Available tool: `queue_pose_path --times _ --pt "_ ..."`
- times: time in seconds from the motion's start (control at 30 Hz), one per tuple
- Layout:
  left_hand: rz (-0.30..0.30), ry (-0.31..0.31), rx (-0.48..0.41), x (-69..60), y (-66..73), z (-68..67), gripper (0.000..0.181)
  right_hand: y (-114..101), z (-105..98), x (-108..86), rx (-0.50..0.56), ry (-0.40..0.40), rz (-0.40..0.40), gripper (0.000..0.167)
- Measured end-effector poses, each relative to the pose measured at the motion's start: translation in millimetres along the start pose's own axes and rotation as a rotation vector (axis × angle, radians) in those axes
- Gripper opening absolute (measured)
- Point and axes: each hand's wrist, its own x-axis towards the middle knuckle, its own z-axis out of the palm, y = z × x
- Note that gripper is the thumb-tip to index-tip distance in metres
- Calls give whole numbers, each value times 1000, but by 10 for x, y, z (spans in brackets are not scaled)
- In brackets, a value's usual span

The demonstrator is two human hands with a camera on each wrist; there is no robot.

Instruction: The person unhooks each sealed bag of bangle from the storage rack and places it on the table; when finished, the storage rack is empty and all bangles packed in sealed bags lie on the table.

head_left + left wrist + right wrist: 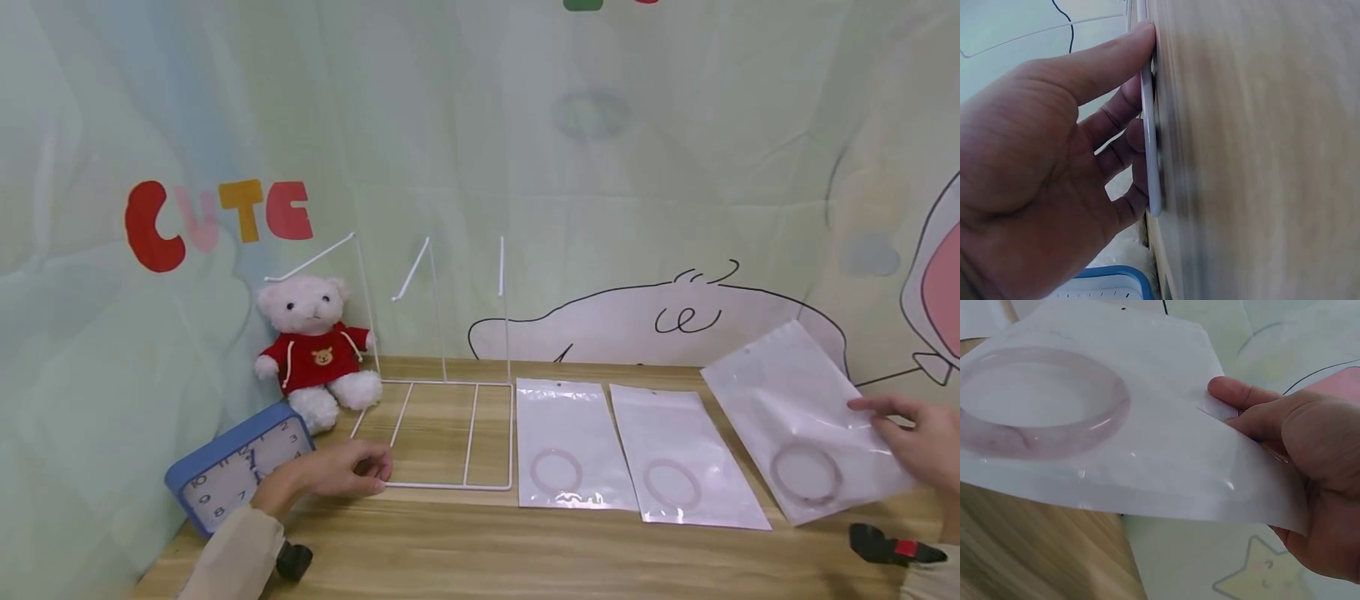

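My right hand (926, 442) grips the right edge of a white plastic bag (757, 392), which is tilted up off the table. A pale pink bangle (1075, 444) shows through its clear front. With curled fingers, my left hand (337, 468) holds the front left corner of a white wire rack (450, 485). In the left wrist view the thumb and fingertips meet the rack's base rod (1151, 156). The rack stands on the table with several upright hooked arms. Two more bagged bangles lie flat right of it, in a left bag (570, 417) and a middle bag (675, 433).
A white teddy bear (318, 358) in a red sweater sits behind the rack's left side. A blue-framed clock (232, 467) leans beside my left forearm. Behind the wooden table (562, 554) hangs a printed cloth backdrop (450, 125).
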Motion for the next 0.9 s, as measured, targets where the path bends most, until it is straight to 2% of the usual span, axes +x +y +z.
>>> queue_pose_path --times 0.13,0.3,0.43,0.53,0.7,0.9 --pt "-12 -1 -7 3 1 2 6 79 17 -18 20 -7 1 16" --pt "3 2 -6 0 11 8 6 207 84 -38 -32 -61 79 17" --pt "21 2 -12 -2 10 8 6 300 127 -62 -22 -66 62 13" --pt "23 2 -10 -5 6 5 6 319 141 -81 -22 -42 9 11" --pt "24 5 -5 -10 9 0 7 348 169 -105 -45 -54 11 14" --pt "34 9 -26 -9 17 5 6 428 220 -173 14 -137 119 25"
